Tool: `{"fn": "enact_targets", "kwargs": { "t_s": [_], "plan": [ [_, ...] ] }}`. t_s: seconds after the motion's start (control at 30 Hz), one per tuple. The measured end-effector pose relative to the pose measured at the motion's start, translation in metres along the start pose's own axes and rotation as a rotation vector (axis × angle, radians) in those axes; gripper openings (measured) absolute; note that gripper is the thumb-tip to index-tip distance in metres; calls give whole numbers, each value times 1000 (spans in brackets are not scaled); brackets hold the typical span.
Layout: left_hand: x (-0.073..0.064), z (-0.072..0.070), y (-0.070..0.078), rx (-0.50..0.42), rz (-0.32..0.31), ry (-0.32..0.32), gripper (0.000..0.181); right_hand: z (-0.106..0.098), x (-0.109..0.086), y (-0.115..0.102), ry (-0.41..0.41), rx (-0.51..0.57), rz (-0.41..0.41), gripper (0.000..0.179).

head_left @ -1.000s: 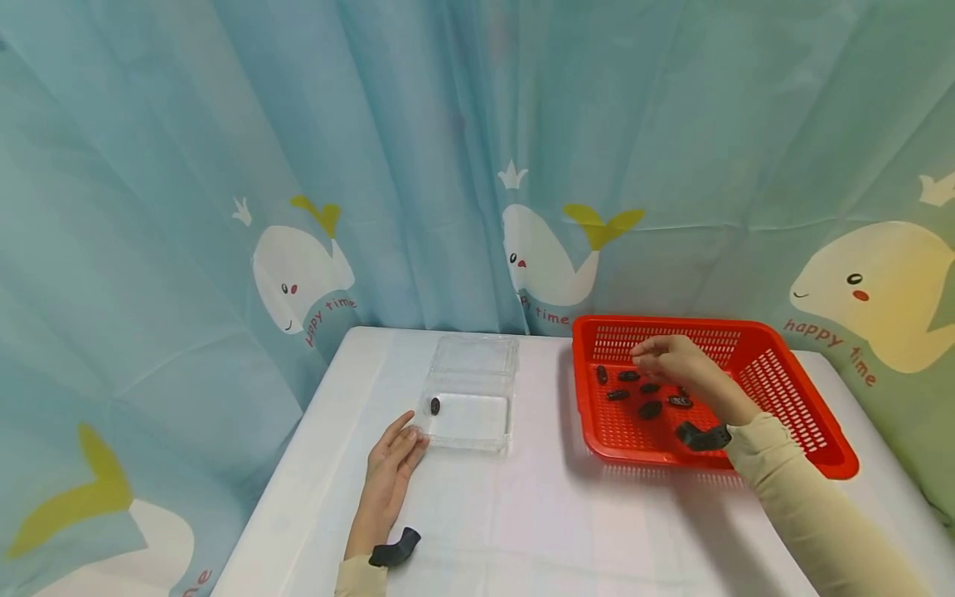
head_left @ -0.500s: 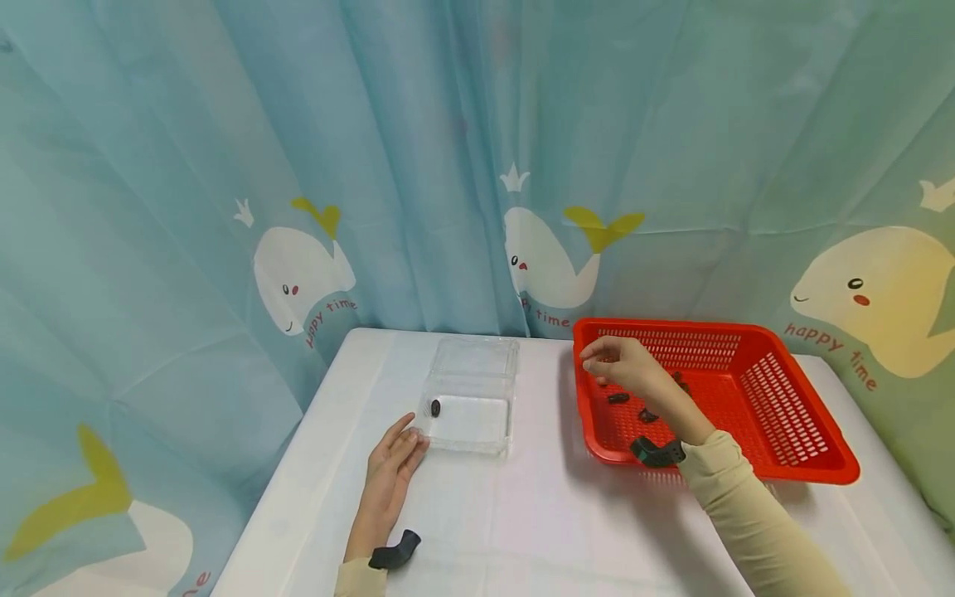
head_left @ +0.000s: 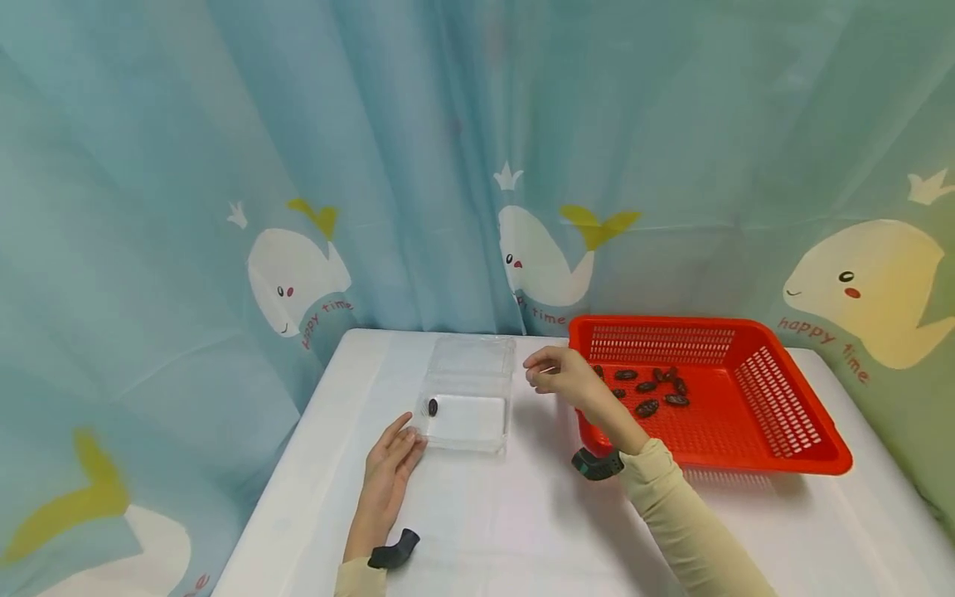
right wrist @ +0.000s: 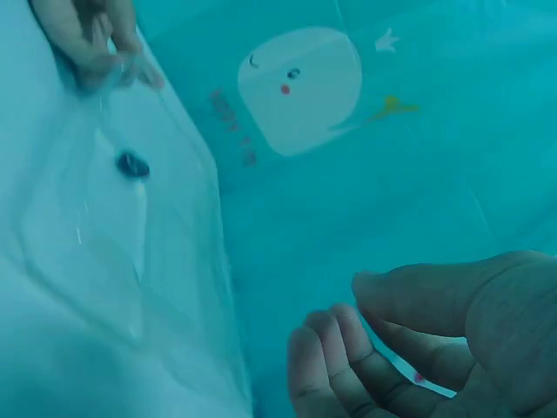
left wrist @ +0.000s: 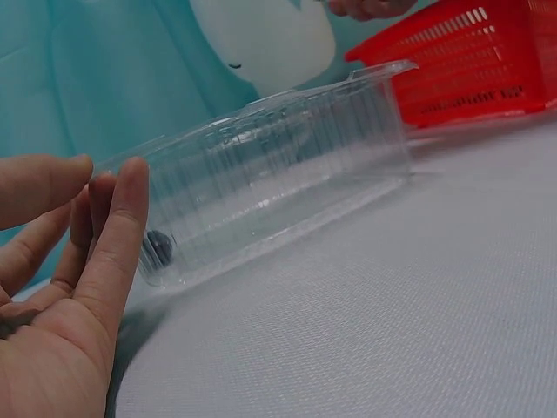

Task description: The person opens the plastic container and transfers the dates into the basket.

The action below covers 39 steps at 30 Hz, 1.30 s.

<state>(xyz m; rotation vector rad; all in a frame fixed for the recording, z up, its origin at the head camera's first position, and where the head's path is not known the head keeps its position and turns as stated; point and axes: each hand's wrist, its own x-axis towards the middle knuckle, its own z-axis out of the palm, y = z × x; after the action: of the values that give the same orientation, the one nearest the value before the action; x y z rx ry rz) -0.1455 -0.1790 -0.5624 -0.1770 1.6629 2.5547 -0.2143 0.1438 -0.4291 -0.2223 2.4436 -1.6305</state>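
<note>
My left hand [head_left: 393, 460] holds the near left corner of a clear plastic box [head_left: 470, 448], its rim between thumb and fingers in the left wrist view. One dark date [head_left: 433, 407] lies inside at the box's left end. The box's hinged lid [head_left: 472, 356] is folded back behind it. My right hand [head_left: 563, 377] is in the air between the box and a red basket [head_left: 746, 464], thumb close to the curled fingertips. I cannot tell whether something small is between them. Several dark, wrinkled dates [head_left: 647, 407] lie in the basket's left half.
A white cloth-covered table [head_left: 485, 531] carries both containers. A blue-green curtain [head_left: 418, 166] with whale prints hangs right behind the table's back edge. The basket's raised left wall stands between its dates and the box.
My right hand has moved left, from above the dates in the basket, past its left rim toward the box. My left hand and the box have stayed in place.
</note>
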Motion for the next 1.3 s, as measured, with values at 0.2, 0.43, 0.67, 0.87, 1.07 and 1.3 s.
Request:
{"fn": "enact_targets", "kwargs": {
  "t_s": [0.2, 0.43, 0.67, 0.87, 1.07, 1.3],
  "plan": [
    [0, 0, 1, -10, -1, -18, 55, 32, 8, -2, -10, 54, -21, 20],
    [1, 0, 2, 4, 23, -22, 57, 64, 16, 3, -25, 161, 32, 22],
    [2, 1, 4, -7, -15, 4, 55, 89, 25, 9, -44, 217, 73, 30],
    [1, 2, 3, 3, -11, 7, 56, 106, 38, 14, -73, 244, 103, 34],
    [-1, 2, 5, -4, -5, -1, 58, 123, 50, 13, -88, 241, 175, 34],
    [-1, 4, 5, -9, -38, 15, 57, 144, 57, 15, -55, 173, 192, 34]
  ]
}}
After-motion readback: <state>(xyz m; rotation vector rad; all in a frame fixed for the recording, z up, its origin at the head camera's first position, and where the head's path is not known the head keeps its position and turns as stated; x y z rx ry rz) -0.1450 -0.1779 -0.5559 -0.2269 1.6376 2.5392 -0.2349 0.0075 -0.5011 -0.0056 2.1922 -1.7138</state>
